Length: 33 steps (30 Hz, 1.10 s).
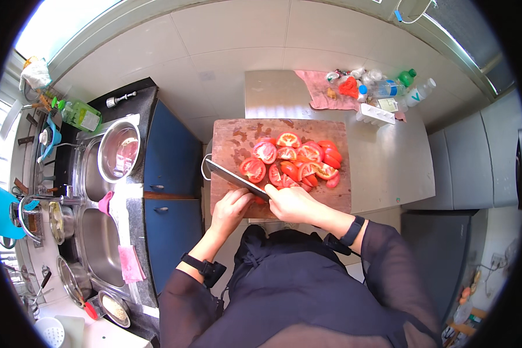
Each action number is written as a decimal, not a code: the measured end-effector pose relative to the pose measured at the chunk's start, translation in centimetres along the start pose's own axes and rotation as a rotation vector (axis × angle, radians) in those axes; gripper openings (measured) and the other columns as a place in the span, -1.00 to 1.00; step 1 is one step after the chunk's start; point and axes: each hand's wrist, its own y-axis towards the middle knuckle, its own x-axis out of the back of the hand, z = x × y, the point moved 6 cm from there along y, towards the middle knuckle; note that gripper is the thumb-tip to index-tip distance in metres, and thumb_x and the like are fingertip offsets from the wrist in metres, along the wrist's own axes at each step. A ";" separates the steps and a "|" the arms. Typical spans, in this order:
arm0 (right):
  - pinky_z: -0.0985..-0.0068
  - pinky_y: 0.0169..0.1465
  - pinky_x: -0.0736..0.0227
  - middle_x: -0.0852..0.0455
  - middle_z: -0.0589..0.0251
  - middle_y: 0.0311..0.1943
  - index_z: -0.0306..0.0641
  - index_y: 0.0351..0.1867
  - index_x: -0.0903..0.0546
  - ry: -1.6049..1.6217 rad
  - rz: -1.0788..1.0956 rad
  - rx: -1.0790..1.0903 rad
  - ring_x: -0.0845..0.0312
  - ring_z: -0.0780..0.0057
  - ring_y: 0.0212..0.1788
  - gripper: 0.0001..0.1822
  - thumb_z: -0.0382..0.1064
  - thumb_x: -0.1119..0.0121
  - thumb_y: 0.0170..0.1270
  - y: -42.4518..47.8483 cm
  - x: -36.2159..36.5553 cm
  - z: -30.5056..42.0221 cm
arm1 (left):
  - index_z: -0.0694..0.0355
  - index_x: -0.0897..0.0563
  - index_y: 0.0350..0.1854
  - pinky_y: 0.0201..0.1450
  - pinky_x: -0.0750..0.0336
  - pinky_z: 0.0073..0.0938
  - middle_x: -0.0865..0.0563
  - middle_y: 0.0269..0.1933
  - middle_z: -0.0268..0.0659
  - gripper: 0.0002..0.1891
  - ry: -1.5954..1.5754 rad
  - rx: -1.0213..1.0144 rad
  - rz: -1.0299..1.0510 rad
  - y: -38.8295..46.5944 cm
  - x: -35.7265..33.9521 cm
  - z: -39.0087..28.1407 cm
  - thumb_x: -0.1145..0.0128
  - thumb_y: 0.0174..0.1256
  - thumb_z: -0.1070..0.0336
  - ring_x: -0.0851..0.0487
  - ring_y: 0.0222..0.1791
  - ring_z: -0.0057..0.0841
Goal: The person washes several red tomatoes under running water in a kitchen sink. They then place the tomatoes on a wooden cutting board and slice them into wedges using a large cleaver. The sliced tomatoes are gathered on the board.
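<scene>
My right hand (289, 204) grips the handle of a kitchen knife (235, 177), whose broad blade slants up to the left above the cutting board. Close to the front edge, my left hand (232, 209) has its fingers bent over a piece of tomato (259, 200), mostly hidden by the fingers and blade. Beyond the knife, cut tomato wedges (309, 152) lie heaped on the wooden cutting board (228, 148). A tomato half (252, 170) rests cut side up right beside the blade. Wet patches mark the board's far left part.
Behind the board, a metal table (387, 161) bears a pink cloth (315, 93), plastic bottles (385, 88) and a white ice tray (375, 114). At left, a steel bowl (119, 150) sits over the double sink (100, 243), above blue cabinets (172, 152). A dark fridge (435, 248) stands at right.
</scene>
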 end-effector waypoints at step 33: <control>0.60 -0.67 -0.38 -0.44 0.29 -0.59 -0.33 0.04 -0.37 1.219 -0.213 -0.238 -0.32 0.57 -0.77 -0.71 -0.36 0.01 0.30 -5.0 5.0 -8.4 | 0.21 -0.49 -0.04 -0.14 -0.56 -0.44 -0.64 -0.14 -0.11 -0.56 -0.480 0.813 0.304 6.1 -4.4 5.5 -0.32 0.03 0.24 -0.69 -0.27 -0.39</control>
